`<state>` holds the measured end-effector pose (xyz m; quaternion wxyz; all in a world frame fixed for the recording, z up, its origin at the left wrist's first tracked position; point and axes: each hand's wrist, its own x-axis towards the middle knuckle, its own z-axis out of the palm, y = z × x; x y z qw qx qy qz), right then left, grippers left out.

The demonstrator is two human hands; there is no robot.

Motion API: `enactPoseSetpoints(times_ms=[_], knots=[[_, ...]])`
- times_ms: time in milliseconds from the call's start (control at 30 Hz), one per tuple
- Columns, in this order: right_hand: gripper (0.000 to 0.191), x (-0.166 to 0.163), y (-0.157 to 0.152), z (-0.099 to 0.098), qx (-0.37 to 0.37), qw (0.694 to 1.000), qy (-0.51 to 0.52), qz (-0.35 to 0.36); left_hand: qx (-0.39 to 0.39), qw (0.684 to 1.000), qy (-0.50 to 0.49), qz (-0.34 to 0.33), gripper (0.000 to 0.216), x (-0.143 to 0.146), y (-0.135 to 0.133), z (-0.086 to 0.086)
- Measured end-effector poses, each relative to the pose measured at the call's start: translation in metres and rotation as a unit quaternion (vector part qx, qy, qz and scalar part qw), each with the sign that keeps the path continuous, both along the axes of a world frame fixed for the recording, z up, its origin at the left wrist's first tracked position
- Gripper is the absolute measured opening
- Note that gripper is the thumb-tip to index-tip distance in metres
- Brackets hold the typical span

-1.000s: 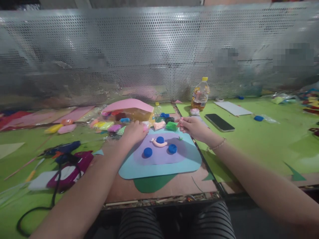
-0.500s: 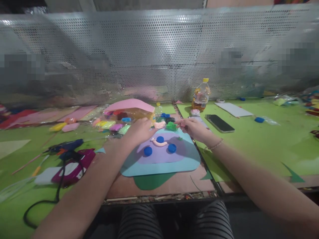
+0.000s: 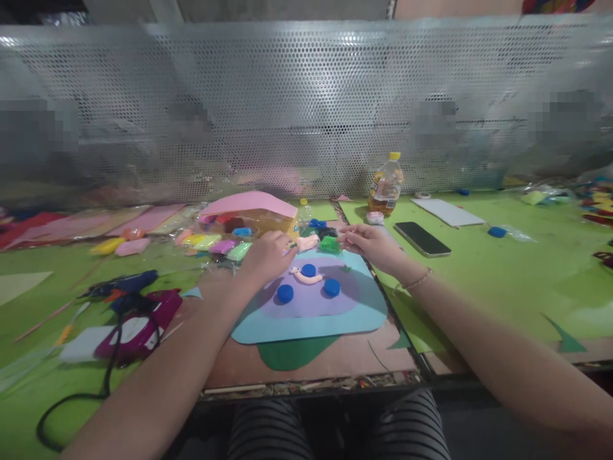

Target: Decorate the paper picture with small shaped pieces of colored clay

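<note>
My left hand (image 3: 269,254) is closed in a pinch beyond the far left of a light-blue sheet (image 3: 311,330). A tiny green bit, apparently clay, shows at its fingertips. My right hand (image 3: 376,246) is also pinched, beside a packet of bright green clay (image 3: 330,244); what its fingers hold is too small to make out. A pale pink lump of clay (image 3: 307,242) lies between the hands. On the lilac panel (image 3: 311,308) of the sheet rest a cream curved clay shape (image 3: 307,278), a small green star-like piece (image 3: 347,268) and blue discs (image 3: 332,287).
At left lie a glue gun (image 3: 127,281), a magenta device (image 3: 138,329) with a black cord, and several clay packets (image 3: 205,241). At right are a phone (image 3: 422,239), a yellow-capped bottle (image 3: 385,185) and a white board (image 3: 449,212). A perforated metal screen (image 3: 306,96) stands behind.
My left fingers have shifted slightly, and a green bit now shows at their tips. My right hand stays almost in place. The pieces on the sheet have not moved; the view shifts slightly.
</note>
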<state>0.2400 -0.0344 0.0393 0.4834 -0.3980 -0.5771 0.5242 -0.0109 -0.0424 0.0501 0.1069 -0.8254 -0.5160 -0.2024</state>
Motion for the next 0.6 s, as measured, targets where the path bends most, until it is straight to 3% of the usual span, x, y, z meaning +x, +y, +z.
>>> enactPoseSetpoints(times_ms=[133, 333, 500, 600], knots=[[0.018, 0.001, -0.003, 0.004, 0.041, 0.998, -0.048, 0.008, 0.004, 1.000, -0.006, -0.008, 0.028, 0.003, -0.003, 0.002], [0.007, -0.006, -0.007, 0.007, -0.026, 1.000, -0.009, 0.013, 0.009, 1.000, -0.024, -0.019, 0.026, 0.005, -0.008, 0.007], [0.046, -0.006, -0.014, 0.008, 0.041, 0.994, -0.096, 0.022, 0.012, 0.999, -0.031, -0.042, 0.026, 0.007, -0.011, 0.005], [0.053, -0.005, -0.013, 0.007, 0.050, 0.997, -0.033, 0.041, 0.009, 0.998, -0.024, -0.050, 0.028, 0.006, -0.011, 0.002]])
